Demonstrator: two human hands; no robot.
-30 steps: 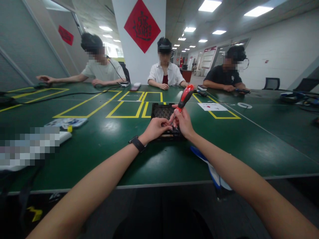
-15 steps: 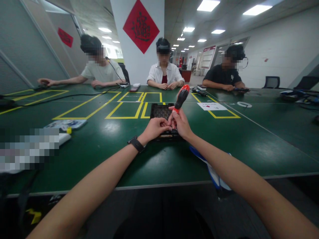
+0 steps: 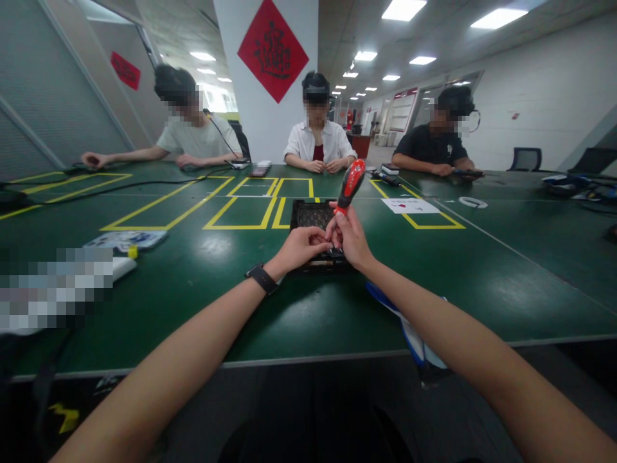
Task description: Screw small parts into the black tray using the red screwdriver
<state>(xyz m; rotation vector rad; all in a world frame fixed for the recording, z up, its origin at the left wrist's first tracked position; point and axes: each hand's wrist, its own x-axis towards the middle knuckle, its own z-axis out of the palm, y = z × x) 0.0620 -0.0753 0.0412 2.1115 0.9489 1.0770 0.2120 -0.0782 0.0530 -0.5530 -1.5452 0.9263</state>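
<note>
My right hand point(image 3: 351, 238) is closed around the lower part of a screwdriver point(image 3: 352, 183) with a red and black handle. The handle points up and leans slightly right; its tip is hidden behind my fingers. My left hand point(image 3: 304, 247), with a dark watch point(image 3: 263, 278) on the wrist, meets the right one. Its thumb and fingers are pinched together beside the screwdriver's low end, and what lies between them is too small to make out. Both hands rest over a black open case point(image 3: 308, 209) with a patterned inside, which stands on the green table point(image 3: 299, 321).
A blue and white packet point(image 3: 409, 325) lies under my right forearm at the table edge. Left are a flat printed box point(image 3: 126, 240) and a white object point(image 3: 124, 266). A paper sheet point(image 3: 409, 206) and white ring point(image 3: 473, 202) lie right. Three people sit opposite.
The screwdriver's handle has tilted slightly left and turned a little in my right hand. My left hand has barely moved. The person at the left has shifted a hand slightly.
</note>
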